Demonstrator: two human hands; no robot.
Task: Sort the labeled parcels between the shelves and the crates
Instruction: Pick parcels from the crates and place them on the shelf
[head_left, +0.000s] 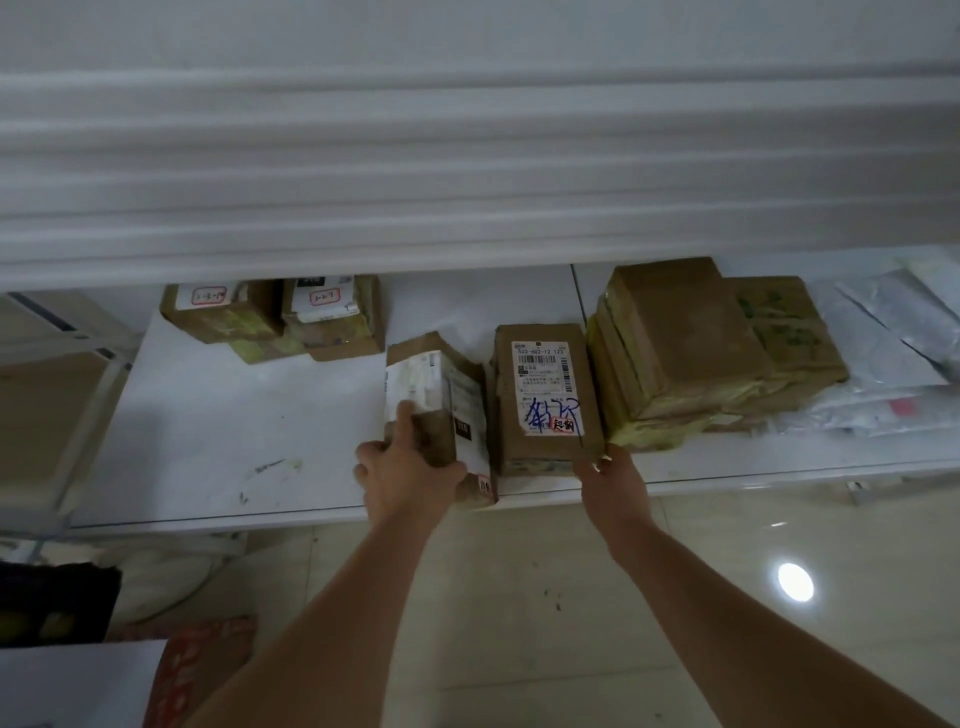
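Mid-sort. Left hand (410, 475) wrapped around small box (439, 415), at shelf (208, 415) front edge. Right hand (605, 470) pinching labeled box (548, 397) at its 5 o'clock corner. Stacks parked at 10 and 2 o'clock; no crates visible.

Shelf front, middle: we are seeing a small brown cardboard box with white labels (441, 410) lying just left of a flat brown cardboard parcel with a white printed label (548, 397), the two touching.
Right of them: a stack of flat brown cardboard boxes (691, 353) is sitting on the white shelf board (208, 415).
Far right: grey plastic mailer bags (883, 358) are lying.
Back left: two taped brown cartons (270, 317) are sitting side by side.
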